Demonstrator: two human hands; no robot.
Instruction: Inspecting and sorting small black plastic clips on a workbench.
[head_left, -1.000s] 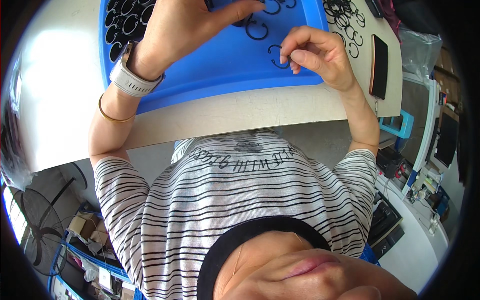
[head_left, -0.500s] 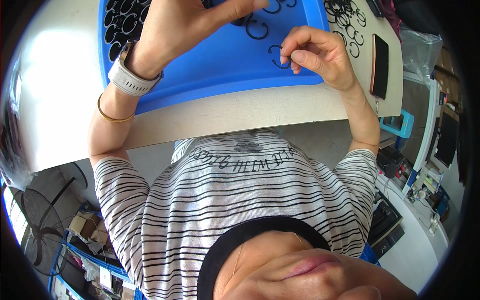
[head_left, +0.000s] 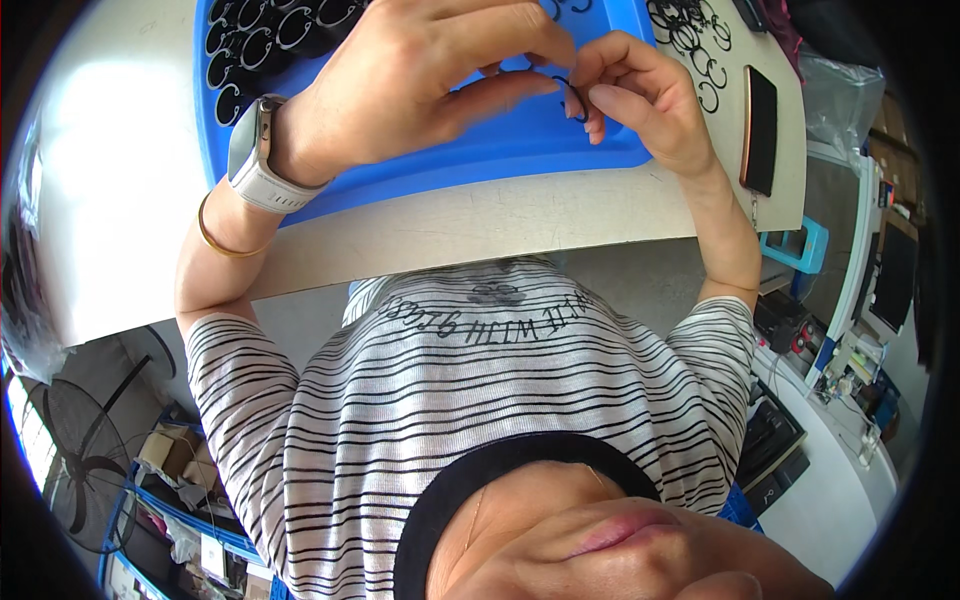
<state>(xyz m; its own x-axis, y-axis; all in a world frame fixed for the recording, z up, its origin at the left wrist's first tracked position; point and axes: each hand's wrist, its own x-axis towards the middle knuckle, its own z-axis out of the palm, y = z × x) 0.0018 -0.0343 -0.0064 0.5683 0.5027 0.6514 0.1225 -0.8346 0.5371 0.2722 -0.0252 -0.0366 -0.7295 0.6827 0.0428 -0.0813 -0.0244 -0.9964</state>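
Observation:
Above the blue tray (head_left: 440, 168), my right hand (head_left: 655, 110) pinches a thin black open ring, a snap ring by its shape (head_left: 574, 100), between thumb and fingers. My left hand (head_left: 410, 85), with a watch on its wrist, comes in from the left; its thumb and bent fingers close at the upper end of the same ring. Exactly how the left fingertips grip it is partly hidden. Many black round parts with bright rims (head_left: 258, 48) stand packed on the left side of the tray. More open rings (head_left: 572, 6) lie at its far edge.
To the tray's right, a loose pile of black open rings (head_left: 690, 35) lies on the pale table (head_left: 480, 215). A phone (head_left: 760, 130) rests near the table's right edge. A standing fan (head_left: 80, 460) is at lower left, and a light blue stool (head_left: 800, 245) stands beyond the right edge.
My left hand has moved right and nearer, from the far part of the tray to the ring at my right hand. My right hand has hardly moved and keeps its ring.

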